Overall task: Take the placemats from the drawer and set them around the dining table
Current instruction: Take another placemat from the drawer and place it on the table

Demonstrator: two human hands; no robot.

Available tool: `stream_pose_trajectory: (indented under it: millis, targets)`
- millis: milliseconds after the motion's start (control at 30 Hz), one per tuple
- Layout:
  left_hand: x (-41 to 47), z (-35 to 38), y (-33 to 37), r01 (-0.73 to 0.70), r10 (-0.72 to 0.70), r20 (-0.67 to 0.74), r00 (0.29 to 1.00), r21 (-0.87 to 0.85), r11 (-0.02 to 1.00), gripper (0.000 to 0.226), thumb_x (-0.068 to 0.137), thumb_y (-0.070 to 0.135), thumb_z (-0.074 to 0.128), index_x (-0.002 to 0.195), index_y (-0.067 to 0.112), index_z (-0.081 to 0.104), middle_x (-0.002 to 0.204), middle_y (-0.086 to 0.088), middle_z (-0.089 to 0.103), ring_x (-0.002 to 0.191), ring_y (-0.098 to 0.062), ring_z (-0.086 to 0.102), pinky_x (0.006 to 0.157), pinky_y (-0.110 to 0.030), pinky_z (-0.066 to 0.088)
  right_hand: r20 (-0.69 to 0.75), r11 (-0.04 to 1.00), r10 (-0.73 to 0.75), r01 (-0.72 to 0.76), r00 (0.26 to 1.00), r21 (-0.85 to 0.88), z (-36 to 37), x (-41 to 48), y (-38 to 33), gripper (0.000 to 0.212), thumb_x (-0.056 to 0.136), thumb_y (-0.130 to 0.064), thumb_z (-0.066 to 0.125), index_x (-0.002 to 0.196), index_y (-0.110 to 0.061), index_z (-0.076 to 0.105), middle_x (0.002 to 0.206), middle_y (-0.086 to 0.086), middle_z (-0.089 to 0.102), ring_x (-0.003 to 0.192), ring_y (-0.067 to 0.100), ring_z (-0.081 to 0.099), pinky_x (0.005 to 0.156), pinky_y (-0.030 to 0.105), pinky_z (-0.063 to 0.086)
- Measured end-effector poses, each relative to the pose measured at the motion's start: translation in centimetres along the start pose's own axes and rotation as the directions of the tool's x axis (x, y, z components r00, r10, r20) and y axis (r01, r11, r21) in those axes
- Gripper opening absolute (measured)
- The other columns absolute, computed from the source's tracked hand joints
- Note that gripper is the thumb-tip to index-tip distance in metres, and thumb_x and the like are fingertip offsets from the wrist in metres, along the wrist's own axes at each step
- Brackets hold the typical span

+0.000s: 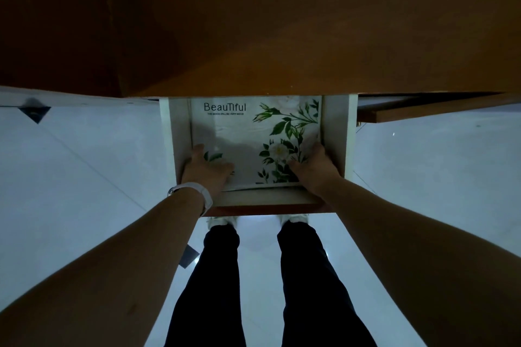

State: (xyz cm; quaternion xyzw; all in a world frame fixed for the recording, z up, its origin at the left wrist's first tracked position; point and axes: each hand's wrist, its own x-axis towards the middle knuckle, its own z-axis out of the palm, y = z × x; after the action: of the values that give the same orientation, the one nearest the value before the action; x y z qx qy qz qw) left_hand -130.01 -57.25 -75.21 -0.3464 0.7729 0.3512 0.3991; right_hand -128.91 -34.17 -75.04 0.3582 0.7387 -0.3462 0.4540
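Observation:
A white drawer [337, 135] stands pulled out from under a brown wooden top [282, 22]. Inside lies a white placemat [239, 132] printed with green leaves, white flowers and the word "Beautiful". My left hand [204, 167] grips the mat's near left corner, thumb on top. My right hand [315, 165] grips the near right corner the same way, fingers tucked under the edge. Whether more mats lie beneath is hidden.
A second brown drawer or door [439, 108] stands slightly open to the right. Pale glossy floor tiles [84, 177] spread on both sides. My legs in dark trousers [214, 276] and white shoes stand just below the drawer front. A white band circles my left wrist.

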Motion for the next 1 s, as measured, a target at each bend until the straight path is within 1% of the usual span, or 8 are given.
stream_pose_trajectory:
  millis: [100,167,267,367,467,667,800,1000]
  targets:
    - [0.2,0.0,-0.4,-0.040,0.040,0.021,0.999,-0.012,0.999,0.083,0.082,0.031,0.073,0.149,0.027,0.024,0.146,-0.010,0.037,0.121,-0.028,0.046,0.090,-0.027,0.036,-0.011,0.999,0.022,-0.022,1.000,0.044,0.2,0.7,-0.1,0.078,0.085,-0.038,0.069,0.145,-0.017,0.024,0.139,0.013,0.048,0.125,0.036,0.050,0.106,0.049,0.042]
    - [0.4,0.0,-0.5,-0.056,0.056,0.014,0.998,-0.027,0.998,0.084,0.081,0.033,0.075,0.149,0.027,0.026,0.149,-0.007,0.035,0.128,-0.028,0.043,0.095,-0.027,0.035,-0.014,0.997,0.034,-0.033,0.999,0.072,0.3,1.2,-0.3,0.070,0.085,-0.034,0.070,0.141,-0.017,0.031,0.131,0.010,0.052,0.120,0.032,0.053,0.102,0.043,0.044]
    - [0.5,0.0,-0.7,-0.065,0.065,-0.005,0.998,-0.011,0.998,0.082,0.079,0.034,0.075,0.147,0.027,0.030,0.145,-0.008,0.039,0.125,-0.029,0.046,0.098,-0.031,0.039,0.032,0.992,0.065,-0.068,0.997,0.110,0.1,1.6,-1.1,0.058,0.084,-0.032,0.074,0.128,-0.016,0.040,0.120,0.008,0.053,0.112,0.027,0.054,0.099,0.040,0.045]
    - [0.7,0.2,-1.1,-0.067,0.067,-0.023,0.997,0.014,0.998,0.082,0.076,0.038,0.076,0.145,0.028,0.034,0.144,-0.007,0.041,0.124,-0.030,0.046,0.103,-0.039,0.042,0.007,0.978,0.081,-0.081,0.997,0.192,-0.2,1.6,-1.6,0.070,0.082,-0.026,0.076,0.137,-0.016,0.035,0.130,0.010,0.052,0.123,0.031,0.050,0.108,0.048,0.040]
    - [0.7,0.2,-1.2,-0.067,0.068,-0.035,0.997,0.026,0.997,0.080,0.075,0.038,0.076,0.144,0.027,0.036,0.144,-0.007,0.041,0.125,-0.030,0.046,0.104,-0.040,0.041,-0.055,0.940,0.109,-0.085,0.993,0.329,-0.3,1.1,-1.3,0.073,0.081,-0.027,0.076,0.140,-0.018,0.034,0.125,0.006,0.054,0.120,0.028,0.052,0.107,0.048,0.041]
    - [-0.6,-0.1,-0.9,-0.147,0.164,-0.149,0.975,0.119,0.982,0.060,0.079,0.025,0.072,0.134,0.017,0.049,0.131,-0.008,0.048,0.117,-0.027,0.050,0.104,-0.044,0.043,-0.123,0.915,0.084,-0.027,0.989,0.403,-0.6,-0.5,-0.5,0.031,0.085,-0.021,0.067,0.112,-0.020,0.053,0.104,0.008,0.065,0.094,0.029,0.065,0.083,0.043,0.057]
    - [-1.9,-0.3,-0.7,-0.222,0.242,-0.222,0.944,0.113,0.968,0.043,0.081,0.013,0.069,0.123,0.007,0.059,0.126,-0.013,0.050,0.113,-0.030,0.051,0.103,-0.043,0.043,-0.147,0.926,-0.021,0.075,0.989,0.371,-1.2,-2.4,-0.7,0.029,0.089,-0.013,0.063,0.112,-0.017,0.047,0.103,0.006,0.062,0.089,0.023,0.065,0.059,0.028,0.051]
    - [-4.3,-0.9,-0.1,-0.344,0.367,-0.282,0.887,0.127,0.930,0.041,0.077,0.013,0.075,0.116,0.005,0.063,0.123,-0.019,0.049,0.111,-0.035,0.050,0.102,-0.043,0.043,-0.164,0.911,-0.147,0.198,0.975,0.363,-3.4,-6.4,-0.8,0.032,0.091,-0.013,0.060,0.121,-0.015,0.051,0.103,0.003,0.066,0.085,0.016,0.068,0.052,0.021,0.053]
